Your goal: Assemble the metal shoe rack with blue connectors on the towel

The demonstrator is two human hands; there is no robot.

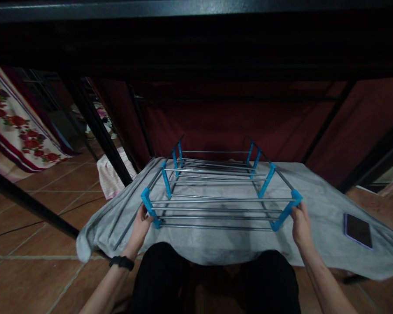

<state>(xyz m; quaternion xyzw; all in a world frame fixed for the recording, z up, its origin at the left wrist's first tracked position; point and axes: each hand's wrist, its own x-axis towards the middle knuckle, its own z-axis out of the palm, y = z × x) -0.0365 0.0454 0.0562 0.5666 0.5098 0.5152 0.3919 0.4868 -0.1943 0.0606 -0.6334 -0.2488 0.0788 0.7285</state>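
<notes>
Clamping left hand (142, 225) and right hand (300, 223), well apart, onto near blue brackets (146, 200) of the rack (219, 200), likely to steady both ends evenly. Supporting it on the grey cloth (325, 213), perhaps for cushioning underneath.

In the grip of the left hand (143, 224) and of the right hand (300, 222), some fingers are partly hidden at the metal rack (222, 200); the forearms (324, 270) and black-trousered legs (160, 279) run off the bottom edge; the floral cloth (22, 126) is cut by the left edge, the grey blanket (317, 187) by the right; small items (109, 128) beyond the black post (94, 126) are too dim to tell.
</notes>
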